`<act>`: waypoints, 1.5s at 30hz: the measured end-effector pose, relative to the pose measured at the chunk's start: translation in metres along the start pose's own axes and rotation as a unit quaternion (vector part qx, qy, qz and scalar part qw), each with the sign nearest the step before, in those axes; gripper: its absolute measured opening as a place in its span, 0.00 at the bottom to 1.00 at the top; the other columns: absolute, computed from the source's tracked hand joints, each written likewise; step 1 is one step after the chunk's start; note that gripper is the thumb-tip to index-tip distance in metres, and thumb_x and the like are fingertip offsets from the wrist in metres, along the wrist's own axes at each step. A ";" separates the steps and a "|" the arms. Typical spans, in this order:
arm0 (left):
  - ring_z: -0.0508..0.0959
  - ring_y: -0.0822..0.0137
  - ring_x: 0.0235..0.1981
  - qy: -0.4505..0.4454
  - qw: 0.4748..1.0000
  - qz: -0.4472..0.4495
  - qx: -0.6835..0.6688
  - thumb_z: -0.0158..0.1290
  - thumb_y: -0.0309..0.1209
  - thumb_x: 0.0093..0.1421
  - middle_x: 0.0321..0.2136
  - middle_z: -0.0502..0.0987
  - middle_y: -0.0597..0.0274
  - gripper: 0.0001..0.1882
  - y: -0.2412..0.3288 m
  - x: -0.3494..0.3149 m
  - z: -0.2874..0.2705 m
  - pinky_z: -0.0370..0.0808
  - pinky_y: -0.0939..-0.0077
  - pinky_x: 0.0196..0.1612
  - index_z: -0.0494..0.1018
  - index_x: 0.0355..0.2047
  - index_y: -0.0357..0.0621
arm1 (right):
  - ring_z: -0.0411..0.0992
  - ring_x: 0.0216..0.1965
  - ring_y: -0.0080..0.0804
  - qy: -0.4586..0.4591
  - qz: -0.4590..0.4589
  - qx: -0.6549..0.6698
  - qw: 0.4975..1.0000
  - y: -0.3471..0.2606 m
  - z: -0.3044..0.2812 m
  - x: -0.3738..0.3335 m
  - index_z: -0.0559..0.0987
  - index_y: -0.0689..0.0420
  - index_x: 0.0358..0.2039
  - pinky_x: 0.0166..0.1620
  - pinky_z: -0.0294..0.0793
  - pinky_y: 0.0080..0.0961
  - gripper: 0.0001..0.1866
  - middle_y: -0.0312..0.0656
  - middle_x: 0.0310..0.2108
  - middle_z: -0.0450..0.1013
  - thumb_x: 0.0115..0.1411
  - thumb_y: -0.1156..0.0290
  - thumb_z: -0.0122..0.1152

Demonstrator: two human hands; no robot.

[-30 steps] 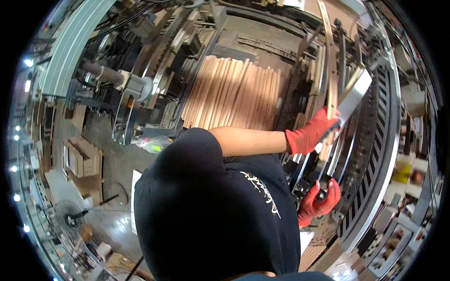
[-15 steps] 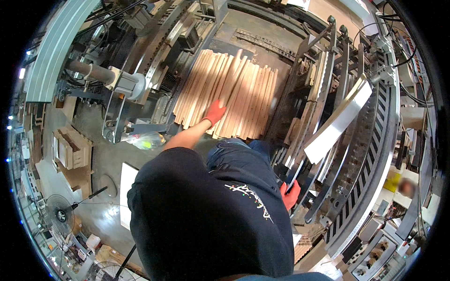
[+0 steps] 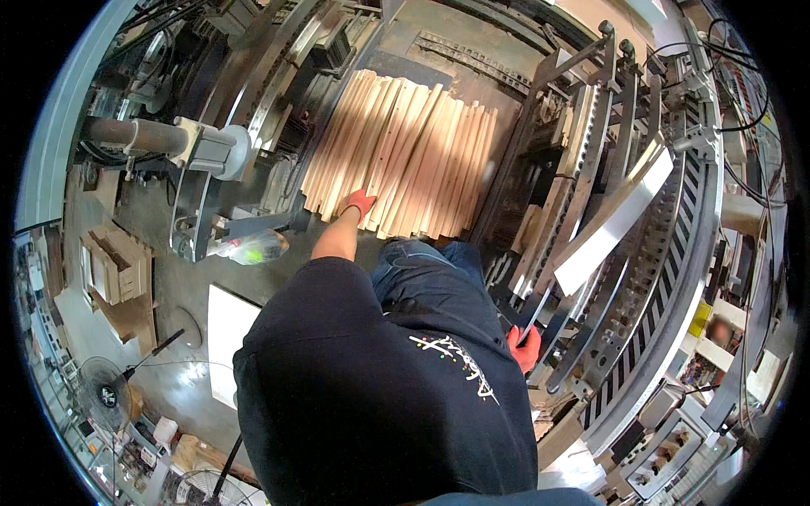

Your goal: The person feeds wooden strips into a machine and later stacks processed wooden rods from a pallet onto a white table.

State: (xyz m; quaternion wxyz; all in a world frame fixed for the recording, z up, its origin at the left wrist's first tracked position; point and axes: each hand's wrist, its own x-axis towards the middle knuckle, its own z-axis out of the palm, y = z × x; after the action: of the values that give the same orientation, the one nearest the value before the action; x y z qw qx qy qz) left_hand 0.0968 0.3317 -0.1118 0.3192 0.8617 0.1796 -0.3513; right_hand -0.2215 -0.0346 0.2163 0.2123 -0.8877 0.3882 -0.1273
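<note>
Many pale wooden strips (image 3: 413, 152) lie side by side in a broad layer ahead of me, their near ends uneven. My left hand (image 3: 361, 202), in a red glove, is closed at the near end of one strip left of the middle; its fingertips are partly hidden. Down by my right hip, my right hand (image 3: 525, 348), also red-gloved, has its fingers wrapped round the lower end of a metal rail (image 3: 540, 305) on the machine.
A white panel (image 3: 582, 249) leans across the rails on the right, beside a black-striped conveyor edge (image 3: 654, 312). At left are a machine cylinder (image 3: 215, 150), a clear plastic bag (image 3: 257, 246), stacked brown boards (image 3: 118, 270) and a fan (image 3: 105, 392).
My left hand has drawn back toward me and slightly left. The strip that stuck out past the far edge now lies back among the others. My right hand keeps its hold.
</note>
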 end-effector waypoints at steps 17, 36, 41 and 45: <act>0.70 0.43 0.58 0.023 0.931 0.364 0.019 0.55 0.45 0.59 0.56 0.71 0.38 0.34 0.164 -0.071 0.057 0.67 0.55 0.61 0.66 0.61 0.38 | 0.75 0.25 0.36 0.088 -0.040 -0.006 0.995 -0.033 -0.016 0.002 0.81 0.56 0.35 0.28 0.71 0.29 0.12 0.40 0.27 0.76 0.50 0.69 0.72; 0.66 0.58 0.60 -0.345 0.548 0.750 -0.132 0.45 0.35 0.66 0.63 0.62 0.48 0.39 0.315 -0.351 0.046 0.64 0.66 0.59 0.43 0.72 0.40 | 0.75 0.37 0.39 0.258 0.044 -0.065 0.963 -0.036 0.002 -0.064 0.78 0.50 0.41 0.38 0.74 0.36 0.14 0.39 0.36 0.73 0.56 0.60 0.63; 0.66 0.58 0.61 -0.529 0.446 0.721 -0.035 0.43 0.18 0.61 0.67 0.57 0.50 0.38 0.280 -0.390 0.060 0.63 0.64 0.63 0.45 0.72 0.38 | 0.72 0.47 0.39 0.363 0.116 -0.067 0.922 -0.057 0.007 -0.136 0.78 0.52 0.47 0.46 0.75 0.37 0.18 0.40 0.45 0.73 0.54 0.65 0.66; 0.68 0.60 0.59 -0.633 0.401 0.657 0.084 0.42 0.19 0.66 0.70 0.53 0.54 0.35 0.254 -0.420 0.076 0.65 0.67 0.61 0.46 0.72 0.38 | 0.76 0.42 0.40 0.390 0.258 -0.003 0.884 -0.068 0.037 -0.217 0.79 0.50 0.44 0.45 0.76 0.36 0.15 0.40 0.39 0.76 0.55 0.66 0.66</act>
State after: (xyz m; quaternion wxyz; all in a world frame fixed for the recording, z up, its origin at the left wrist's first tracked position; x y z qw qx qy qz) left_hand -0.0946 0.0584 0.2565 0.4005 0.2679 -0.7252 -0.4918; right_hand -0.3081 0.1786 0.2030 0.0664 -0.6360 0.6551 -0.4025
